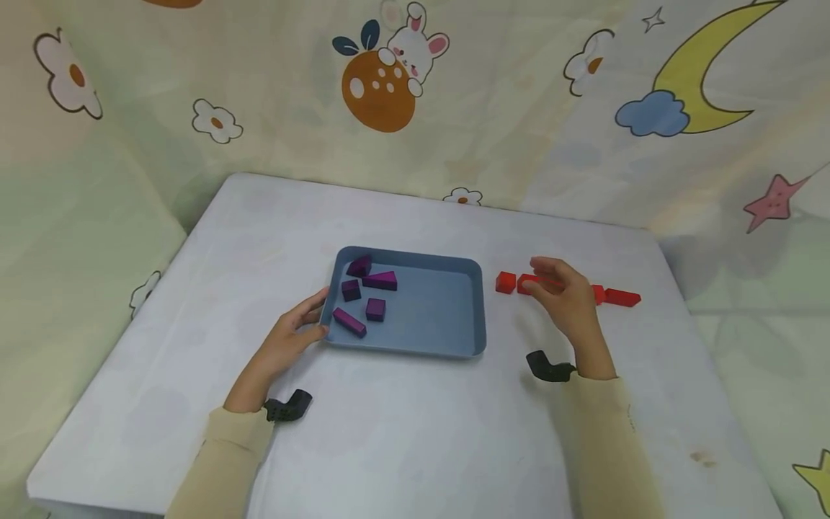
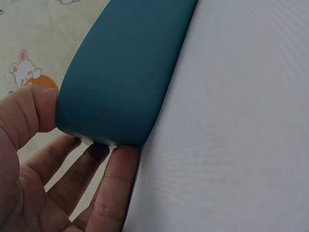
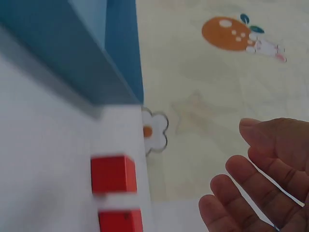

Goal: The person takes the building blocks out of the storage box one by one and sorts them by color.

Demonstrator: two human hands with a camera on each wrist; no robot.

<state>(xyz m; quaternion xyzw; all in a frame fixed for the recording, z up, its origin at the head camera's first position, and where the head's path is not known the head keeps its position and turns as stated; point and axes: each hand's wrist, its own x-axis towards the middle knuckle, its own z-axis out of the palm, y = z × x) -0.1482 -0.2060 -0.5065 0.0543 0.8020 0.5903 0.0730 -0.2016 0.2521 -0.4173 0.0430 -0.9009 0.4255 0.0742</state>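
Several purple blocks [image 1: 375, 310] lie in the left half of a shallow blue tray [image 1: 428, 353]. At the tray's left side is my left hand [image 1: 292, 337], its fingers and thumb touching the outer wall and rim; the left wrist view shows the fingertips against the blue wall [image 2: 120, 72]. My right hand [image 1: 563, 295] hovers above a row of red blocks [image 1: 506, 282] right of the tray, hiding the middle of the row. In the right wrist view, the fingers [image 3: 241, 203] are loosely bent, with nothing between them and the thumb.
The white table [image 1: 415, 432] carries the tray and the blocks. Patterned cloth [image 1: 279, 86] hangs behind it and at the sides. Another red block [image 1: 622, 298] lies at the row's right end. Each wrist bears a black device [image 1: 288, 406].
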